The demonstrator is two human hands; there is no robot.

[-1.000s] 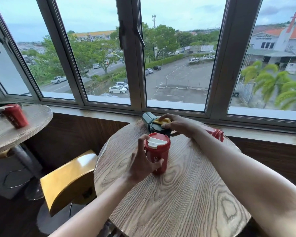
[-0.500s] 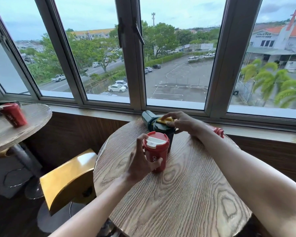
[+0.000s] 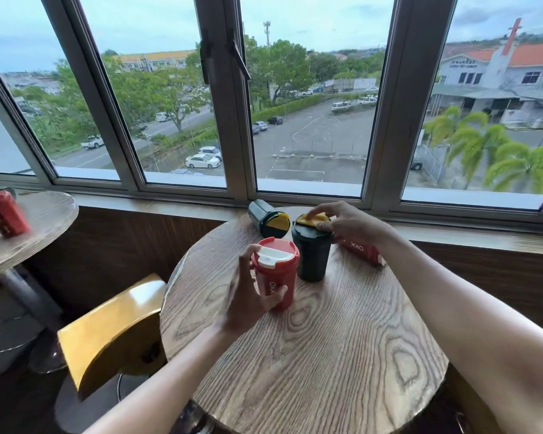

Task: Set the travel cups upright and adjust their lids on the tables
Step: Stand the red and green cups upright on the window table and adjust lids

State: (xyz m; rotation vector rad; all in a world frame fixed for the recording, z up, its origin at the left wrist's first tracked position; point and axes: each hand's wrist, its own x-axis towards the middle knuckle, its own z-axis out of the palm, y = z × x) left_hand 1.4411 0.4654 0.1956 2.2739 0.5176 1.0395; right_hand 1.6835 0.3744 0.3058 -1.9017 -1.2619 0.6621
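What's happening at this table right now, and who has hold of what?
A person is sorting travel cups on a round wooden table by the window. The left hand wraps around an upright red cup with a white lid flap. The right hand pinches the yellow lid flap of an upright dark green cup. Another dark green cup and a second red cup lie on their sides behind them. One more red cup sits on the side table to the left.

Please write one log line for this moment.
left hand holds upright red cup | right hand on green cup lid
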